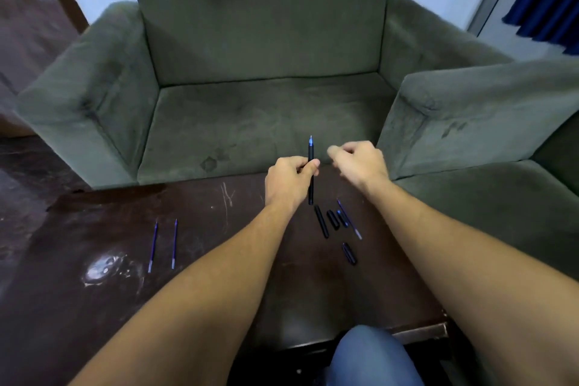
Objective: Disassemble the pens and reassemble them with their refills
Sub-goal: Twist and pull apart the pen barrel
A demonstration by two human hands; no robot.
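My left hand grips a black pen upright above the dark table, its blue tip pointing up. My right hand hovers just to the right of the pen with fingers curled; I see nothing in it. Below the hands lie loose black pen parts: a long barrel, a short cap, another piece and a further cap. A blue refill lies slanted beside them. Two more blue refills lie side by side on the table's left.
A green sofa stands right behind the table's far edge, with a second green seat at the right. A whitish smear marks the table near the left refills. My knee in blue jeans shows at the near edge.
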